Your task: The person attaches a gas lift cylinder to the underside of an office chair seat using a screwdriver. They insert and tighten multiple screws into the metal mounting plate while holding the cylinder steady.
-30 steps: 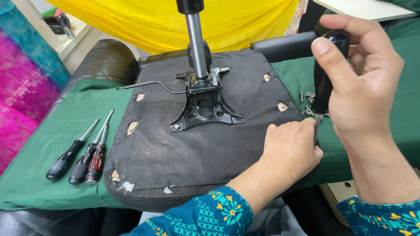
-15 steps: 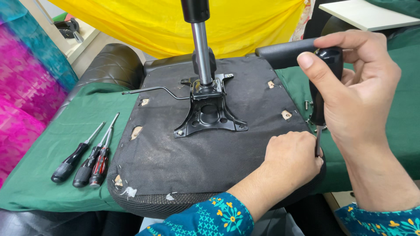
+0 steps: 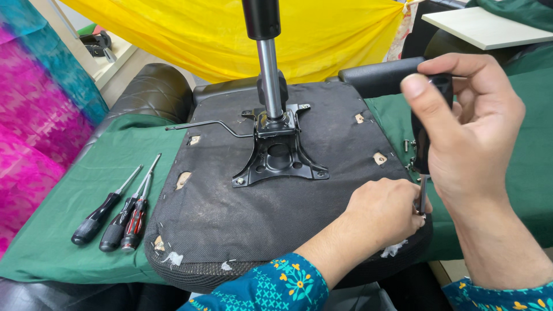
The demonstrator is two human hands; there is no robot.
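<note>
- The right hand (image 3: 472, 138) is closed around the black handle of a screwdriver (image 3: 423, 144), thumb pressed on top, the tool held upright with its thin metal shaft pointing down at 6 o'clock
- The left hand (image 3: 383, 216) is curled in a loose fist on the seat's edge, fingertips pinched at the screwdriver's tip; what they pinch is hidden
- Both hands work at the 3 o'clock edge of the upturned office chair seat with dusty black fabric underside (image 3: 288, 207)
- At the seat's centre sits a black metal mounting plate (image 3: 279, 158) with a chrome gas-lift column (image 3: 269, 75) rising from it
- A black padded armrest (image 3: 380, 78) lies at 12 o'clock of the right hand
- Three black-handled screwdrivers (image 3: 118, 216) lie at 9 o'clock on the green cloth (image 3: 75, 196), well apart from the hands
</note>
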